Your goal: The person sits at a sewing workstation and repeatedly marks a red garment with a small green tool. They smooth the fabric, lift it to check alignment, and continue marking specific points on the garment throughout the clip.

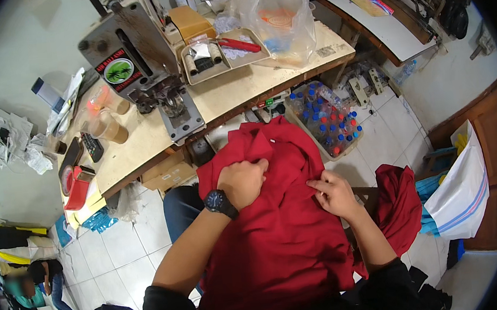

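Starting at nine o'clock, a crouching person (40, 282) sits on the tiled floor (122, 269), apart from the work. At eleven o'clock, a grey press machine (135, 61) stands on the wooden bench (236, 93). Centre frame, the left hand (242, 182), black watch (220, 204) at its wrist, has its fingers bunched tight on the red shirt (274, 236) draped over the lap. Just toward three o'clock, the right hand (335, 193) pinches the same cloth, fingers together. Nothing lies under the machine's head, so the shirt looks not yet worked. Another red garment (401, 203) waits beside a white sack (462, 194).
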Demonstrator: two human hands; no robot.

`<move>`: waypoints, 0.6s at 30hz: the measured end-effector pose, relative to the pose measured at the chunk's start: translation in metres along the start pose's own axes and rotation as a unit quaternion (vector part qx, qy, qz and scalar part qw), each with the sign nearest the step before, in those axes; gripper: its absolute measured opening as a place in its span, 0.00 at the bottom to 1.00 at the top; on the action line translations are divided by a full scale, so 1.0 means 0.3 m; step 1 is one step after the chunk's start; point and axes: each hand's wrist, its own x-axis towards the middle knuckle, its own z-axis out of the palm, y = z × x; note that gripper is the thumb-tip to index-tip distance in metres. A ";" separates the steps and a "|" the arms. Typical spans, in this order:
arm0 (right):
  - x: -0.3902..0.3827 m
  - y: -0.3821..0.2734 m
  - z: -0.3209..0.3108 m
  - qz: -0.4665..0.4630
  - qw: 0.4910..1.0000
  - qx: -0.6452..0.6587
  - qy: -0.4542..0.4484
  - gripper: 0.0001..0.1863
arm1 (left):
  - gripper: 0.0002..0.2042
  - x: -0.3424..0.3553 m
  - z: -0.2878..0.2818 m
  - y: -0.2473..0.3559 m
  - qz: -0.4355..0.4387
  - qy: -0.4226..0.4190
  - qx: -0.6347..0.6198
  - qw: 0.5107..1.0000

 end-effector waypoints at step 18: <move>0.523 -0.133 -0.069 -0.202 0.963 -0.109 -0.145 0.10 | 0.38 -0.414 0.236 0.138 0.149 0.014 -0.033 0.988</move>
